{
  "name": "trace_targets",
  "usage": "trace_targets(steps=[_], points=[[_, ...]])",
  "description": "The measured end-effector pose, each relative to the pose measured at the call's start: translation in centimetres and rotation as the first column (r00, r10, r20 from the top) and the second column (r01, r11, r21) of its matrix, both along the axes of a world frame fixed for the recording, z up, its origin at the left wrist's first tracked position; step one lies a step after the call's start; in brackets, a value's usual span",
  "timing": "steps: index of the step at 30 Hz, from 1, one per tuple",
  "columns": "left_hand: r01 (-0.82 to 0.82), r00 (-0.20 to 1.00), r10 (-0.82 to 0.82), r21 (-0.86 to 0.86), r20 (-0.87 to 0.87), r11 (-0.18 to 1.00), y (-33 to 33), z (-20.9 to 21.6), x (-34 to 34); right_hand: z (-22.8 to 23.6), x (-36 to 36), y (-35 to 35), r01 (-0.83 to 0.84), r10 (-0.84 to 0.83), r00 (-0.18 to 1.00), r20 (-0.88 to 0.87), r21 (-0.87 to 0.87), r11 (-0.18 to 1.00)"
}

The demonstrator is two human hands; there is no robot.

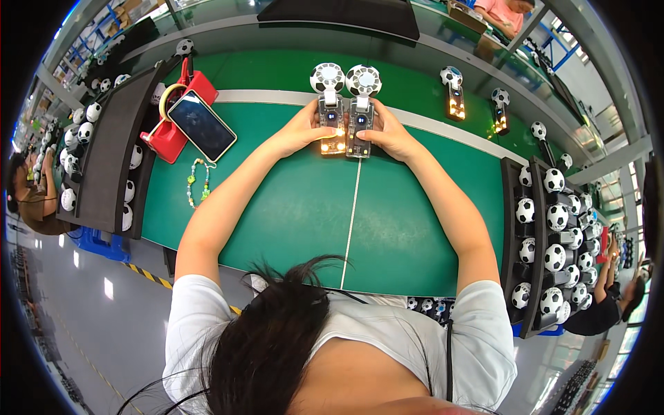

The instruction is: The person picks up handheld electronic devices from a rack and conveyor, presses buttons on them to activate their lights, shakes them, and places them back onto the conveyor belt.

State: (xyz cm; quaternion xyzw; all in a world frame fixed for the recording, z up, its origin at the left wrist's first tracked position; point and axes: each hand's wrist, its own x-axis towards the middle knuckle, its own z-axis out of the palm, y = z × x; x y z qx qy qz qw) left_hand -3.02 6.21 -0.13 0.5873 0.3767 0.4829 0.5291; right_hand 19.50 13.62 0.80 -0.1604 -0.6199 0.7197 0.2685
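Note:
Side by side over the green tabletop [290, 200], I hold two small handheld fans with round black-and-white soccer-ball heads and see-through dark bodies. My left hand [299, 131] is closed around the left fan [330, 111], its thumb on the front; warm lights glow at the lower end. My right hand [394, 133] grips the right fan [360, 119] with its thumb on the body, where fewer, dimmer lights show. A small display is lit on each body. The two fans stand close together, heads pointing away from me; the fingers behind them are hidden.
A phone [203, 124] leans on a red tape dispenser [166, 142] at left, near a beaded strap [191, 183]. Beyond the pale strip lie a lit fan [454, 100] and another [501, 114]. Racks of soccer-ball fans [555, 218] and a black rack [104, 131] flank the table.

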Motion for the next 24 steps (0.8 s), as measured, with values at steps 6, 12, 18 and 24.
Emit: trace_targets(steps=[6,12,18,24], points=[[-0.014,1.000,0.014,0.025,-0.014,1.000,-0.03,0.08,0.14,-0.01,0.06,0.05,-0.007,0.007,1.000,0.000,0.004,1.000],[-0.006,1.000,0.006,-0.022,0.014,1.000,0.14,-0.21,-0.36,0.25,0.05,0.01,-0.042,0.042,0.999,0.005,-0.046,0.998],[0.037,0.997,-0.036,-0.011,0.068,0.999,0.01,0.25,0.01,0.16,0.08,-0.19,-0.006,0.006,1.000,-0.007,0.028,1.000],[0.042,0.997,-0.041,-0.009,0.064,0.999,-0.33,0.75,-0.01,0.06,0.06,-0.22,-0.006,0.007,1.000,-0.015,0.045,0.999]])
